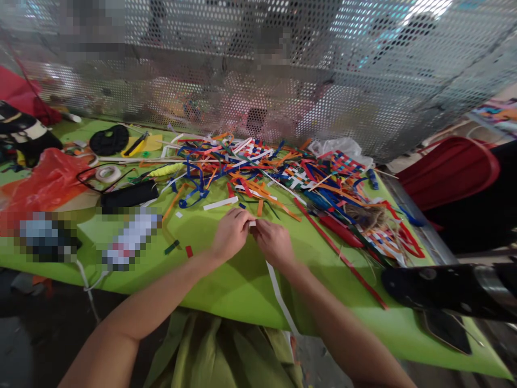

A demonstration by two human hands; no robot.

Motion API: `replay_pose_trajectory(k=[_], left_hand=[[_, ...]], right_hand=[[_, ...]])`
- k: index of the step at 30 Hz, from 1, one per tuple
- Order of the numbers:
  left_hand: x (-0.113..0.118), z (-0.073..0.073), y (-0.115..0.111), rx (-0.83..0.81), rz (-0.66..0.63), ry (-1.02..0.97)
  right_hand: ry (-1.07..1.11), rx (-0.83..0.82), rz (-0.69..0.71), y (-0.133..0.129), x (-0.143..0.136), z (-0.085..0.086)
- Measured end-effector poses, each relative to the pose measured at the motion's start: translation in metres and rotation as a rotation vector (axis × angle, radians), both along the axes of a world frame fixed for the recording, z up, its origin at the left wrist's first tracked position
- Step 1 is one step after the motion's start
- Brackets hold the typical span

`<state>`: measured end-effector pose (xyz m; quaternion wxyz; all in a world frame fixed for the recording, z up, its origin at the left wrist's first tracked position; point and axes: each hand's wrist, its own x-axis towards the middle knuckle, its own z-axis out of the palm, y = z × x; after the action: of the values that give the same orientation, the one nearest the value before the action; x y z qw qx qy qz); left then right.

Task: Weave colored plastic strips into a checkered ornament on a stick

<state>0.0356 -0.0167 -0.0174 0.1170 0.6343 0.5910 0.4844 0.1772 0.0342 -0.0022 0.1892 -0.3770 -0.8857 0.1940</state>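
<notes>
Over the green tabletop (pixel 238 285), my left hand (pixel 231 234) and my right hand (pixel 274 241) meet, both with fingers closed in a pinch. Between their fingertips shows the small end of a white strip (pixel 278 293). Its long tail runs out below my right hand and drops over the near table edge. My fingers hide most of the pinched part. Just beyond my hands lie a loose white strip (pixel 220 203) and a short orange piece (pixel 260 207). Small green (pixel 172 247) and red scraps (pixel 189 251) lie left of my forearm.
A heap of coloured strips and woven pieces (pixel 258 156) spreads behind my hands. Leftward are a tape roll (pixel 107 173), glasses, a yellow cutter (pixel 136 145), a power strip (pixel 131 242) and an orange-red bag (pixel 48 183). Perforated metal (pixel 226 91) stands behind; a black arm (pixel 444 285) juts in right.
</notes>
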Motion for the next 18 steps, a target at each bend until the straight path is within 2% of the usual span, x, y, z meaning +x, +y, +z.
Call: replay_pose_trajectory(k=[3, 6, 11, 13, 16, 18], left_hand=[[-0.003, 0.001, 0.003, -0.05, -0.022, -0.11], [-0.007, 0.003, 0.006, -0.121, -0.087, -0.338], [-0.022, 0.008, 0.011, -0.204, -0.126, -0.646], [-0.035, 0.012, 0.013, -0.202, -0.129, -0.796], [-0.056, 0.017, 0.016, -0.221, -0.203, -1.001], [-0.066, 0.022, 0.016, -0.239, -0.273, -1.068]], right_hand=[[0.003, 0.002, 0.036, 0.002, 0.002, 0.002], [0.083, -0.111, 0.065, 0.008, 0.007, 0.007], [0.252, -0.32, 0.016, 0.017, 0.012, 0.014], [0.278, -0.349, 0.06, 0.019, 0.01, 0.012], [0.226, -0.337, 0.166, 0.02, 0.005, 0.003], [0.155, -0.3, 0.257, 0.017, 0.002, -0.007]])
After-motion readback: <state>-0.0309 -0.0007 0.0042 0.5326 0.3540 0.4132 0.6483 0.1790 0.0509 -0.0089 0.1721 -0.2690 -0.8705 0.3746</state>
